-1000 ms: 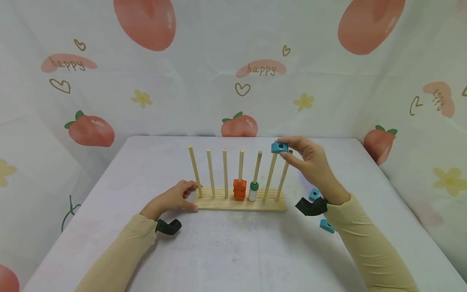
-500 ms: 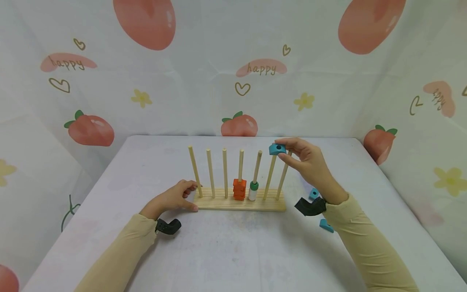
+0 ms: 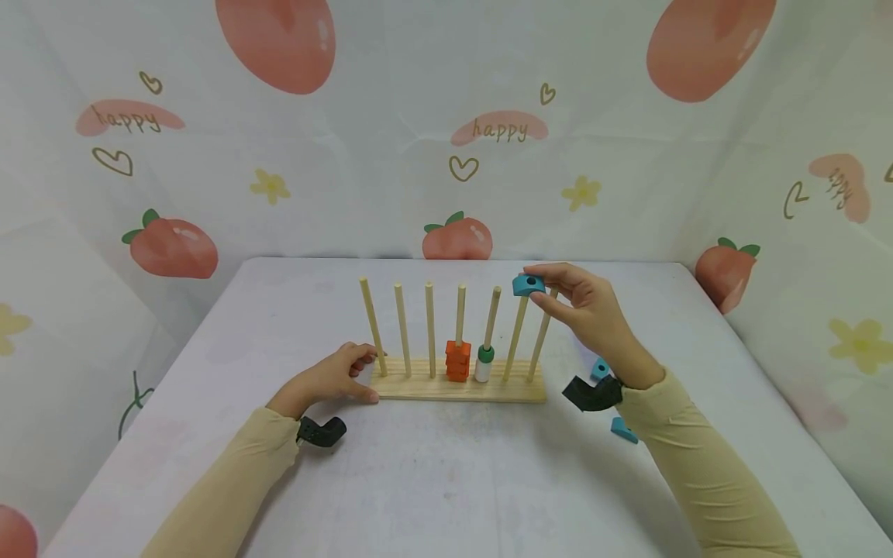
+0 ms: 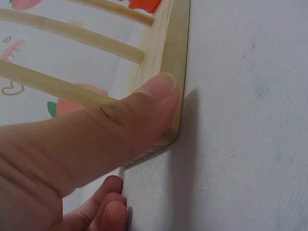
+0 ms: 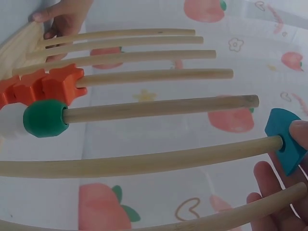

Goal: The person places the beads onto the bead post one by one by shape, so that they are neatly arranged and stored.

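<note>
A wooden peg stand with several upright pegs is on the table. My left hand grips its left end, thumb on the front edge and the other fingers around behind. My right hand pinches a blue block with a hole through it. In the right wrist view, the second peg from the right meets the hole of the blue block at its tip. Orange star-like pieces are stacked on the middle peg. Beside them, a green bead sits above a white one.
Two more blue blocks lie on the table right of the stand, one by the right wrist and another nearer the front. A patterned cloth hangs behind the white table.
My right hand has shifted slightly left and down with the blue block, over the second peg from the right. The left hand keeps its hold on the stand.
</note>
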Tool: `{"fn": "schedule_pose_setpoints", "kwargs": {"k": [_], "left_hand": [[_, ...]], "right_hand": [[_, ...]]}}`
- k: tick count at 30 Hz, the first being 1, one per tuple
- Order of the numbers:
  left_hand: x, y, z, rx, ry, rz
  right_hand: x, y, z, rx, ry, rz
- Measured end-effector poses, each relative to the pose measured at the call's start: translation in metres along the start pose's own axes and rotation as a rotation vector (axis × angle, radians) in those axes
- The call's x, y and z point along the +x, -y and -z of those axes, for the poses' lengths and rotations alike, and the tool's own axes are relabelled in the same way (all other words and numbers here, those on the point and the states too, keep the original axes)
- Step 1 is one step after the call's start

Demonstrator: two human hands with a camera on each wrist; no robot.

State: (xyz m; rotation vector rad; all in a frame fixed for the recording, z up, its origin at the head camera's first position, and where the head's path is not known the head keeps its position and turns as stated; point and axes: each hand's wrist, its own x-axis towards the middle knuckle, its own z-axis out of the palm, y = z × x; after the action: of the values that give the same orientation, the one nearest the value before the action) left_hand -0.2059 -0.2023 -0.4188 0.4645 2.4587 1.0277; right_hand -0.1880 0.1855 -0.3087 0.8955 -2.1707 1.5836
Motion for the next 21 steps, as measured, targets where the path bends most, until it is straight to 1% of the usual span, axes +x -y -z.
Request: {"fn": "schedule_pose_setpoints", "kwargs": {"k": [13,21], "left_hand": [[-0.0016,-0.0004,0.0007,-0.011,-0.003,-0.017],[-0.0013,-0.0006,0.0,-0.02,-0.003,-0.003]], "right_hand": [[0.0001,0.0015,0.0019,-0.022,0.013,-0.025],[0.0006,0.0009,0.0015,-0.048,0.02,-0.027]]}}
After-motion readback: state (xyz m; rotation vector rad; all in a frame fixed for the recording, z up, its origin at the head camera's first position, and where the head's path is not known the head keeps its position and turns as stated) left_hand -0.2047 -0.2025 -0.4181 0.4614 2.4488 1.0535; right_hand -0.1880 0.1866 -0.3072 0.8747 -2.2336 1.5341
